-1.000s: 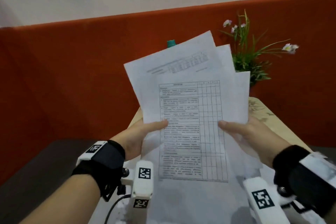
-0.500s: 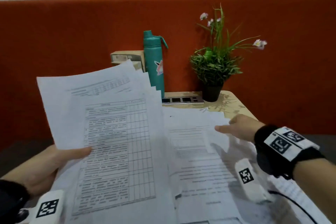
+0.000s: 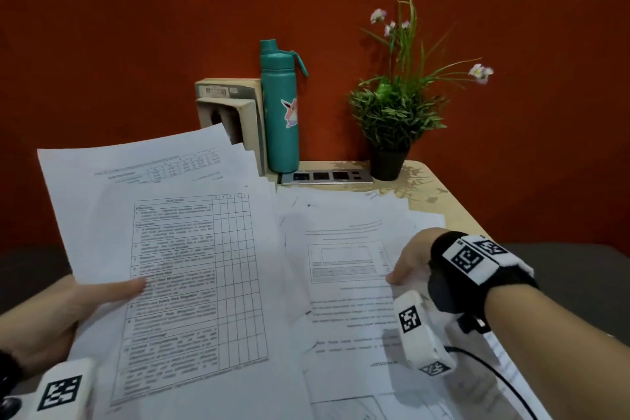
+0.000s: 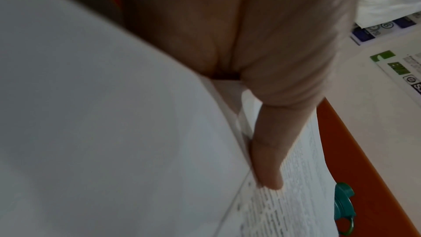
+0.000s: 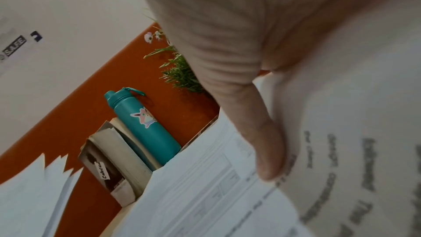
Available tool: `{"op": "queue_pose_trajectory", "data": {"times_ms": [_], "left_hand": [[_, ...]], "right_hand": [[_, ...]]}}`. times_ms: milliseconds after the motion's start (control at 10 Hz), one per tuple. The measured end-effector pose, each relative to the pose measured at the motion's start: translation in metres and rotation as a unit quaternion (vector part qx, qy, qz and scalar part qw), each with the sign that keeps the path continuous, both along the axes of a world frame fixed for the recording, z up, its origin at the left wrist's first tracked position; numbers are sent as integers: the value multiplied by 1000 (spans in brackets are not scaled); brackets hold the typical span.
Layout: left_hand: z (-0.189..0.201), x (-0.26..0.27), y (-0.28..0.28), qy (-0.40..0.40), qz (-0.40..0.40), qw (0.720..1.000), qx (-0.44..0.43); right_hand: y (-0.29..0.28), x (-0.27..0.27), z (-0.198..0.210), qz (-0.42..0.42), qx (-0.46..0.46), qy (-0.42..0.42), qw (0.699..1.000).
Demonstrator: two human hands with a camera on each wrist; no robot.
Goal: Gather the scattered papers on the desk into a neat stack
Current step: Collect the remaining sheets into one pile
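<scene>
Head view: the left hand (image 3: 58,314), lower left of the frame, pinches a fanned sheaf of papers (image 3: 177,249), thumb (image 3: 126,288) flat on the top sheet and fingers hidden beneath; the sheaf is raised and tilted, its long axis running from lower centre toward upper left. The right hand (image 3: 414,261), centre right, pinches the right edge of a loose printed sheet (image 3: 344,283), thumb on top of it, fingers out of sight below; this sheet lies over other scattered papers on the worktop (image 3: 453,211), long axis toward the top of the frame, print upside down to the viewer. The loose sheets lie to the right of the held sheaf, so the right hand is judged the nearer for bringing them across. Readable writing: in the right wrist view, "SAFE" (image 5: 15,45) on a wall sign, upper left; the sheets' text is too blurred to read. At the rear stand a teal bottle (image 3: 279,112) bearing a cartoon sticker, a file box (image 3: 231,112) and a potted plant (image 3: 392,112)
</scene>
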State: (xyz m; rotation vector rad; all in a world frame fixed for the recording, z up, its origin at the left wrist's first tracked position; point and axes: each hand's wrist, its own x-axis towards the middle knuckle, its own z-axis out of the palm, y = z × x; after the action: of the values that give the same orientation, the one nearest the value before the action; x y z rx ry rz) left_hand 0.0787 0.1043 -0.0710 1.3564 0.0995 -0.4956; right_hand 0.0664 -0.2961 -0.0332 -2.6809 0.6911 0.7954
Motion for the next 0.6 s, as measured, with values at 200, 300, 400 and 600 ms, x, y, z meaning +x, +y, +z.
{"op": "queue_pose_trajectory", "data": {"times_ms": [200, 300, 400, 600], "left_hand": [[-6, -2, 12, 1, 8, 1000, -4], [-8, -4, 15, -13, 6, 1000, -1], [-8, -6, 14, -19, 14, 1000, -13], [-19, 6, 28, 23, 46, 999, -11]], "right_hand": [[-10, 11, 21, 3, -41, -62, 997], [-18, 22, 39, 32, -58, -121, 990], [-16, 35, 53, 92, -70, -110, 987], [-34, 79, 2, 160, -139, -81, 974]]}}
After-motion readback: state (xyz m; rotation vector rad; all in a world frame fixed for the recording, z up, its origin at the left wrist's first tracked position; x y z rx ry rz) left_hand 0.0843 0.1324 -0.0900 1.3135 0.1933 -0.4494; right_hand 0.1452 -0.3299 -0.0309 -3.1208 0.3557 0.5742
